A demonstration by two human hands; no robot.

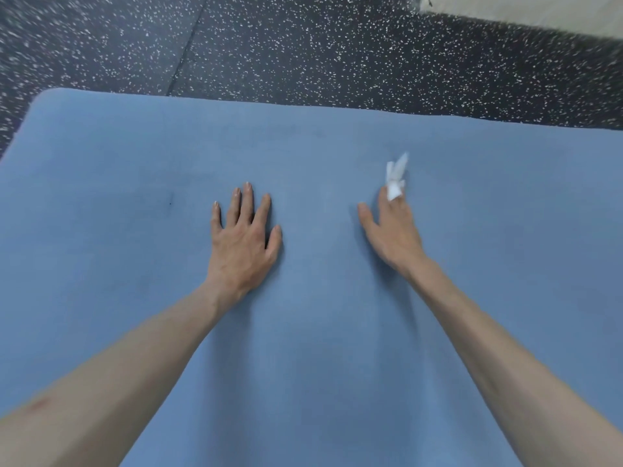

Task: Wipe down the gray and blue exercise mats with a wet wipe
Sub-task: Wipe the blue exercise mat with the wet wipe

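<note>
A blue exercise mat (135,197) fills most of the view, its far edge and rounded far-left corner showing. My left hand (242,237) lies flat on it near the middle, fingers straight and spread. To the right, my right hand (391,230) stretches forward over the mat, thumb out to the left. A crumpled white wet wipe (395,178) is pinched between its fingers and sticks up past the fingertips, blurred. No gray mat is in view.
Black rubber floor (303,52) with white speckles lies beyond the mat's far edge, with a seam running through it. A pale surface (539,11) shows at the top right corner.
</note>
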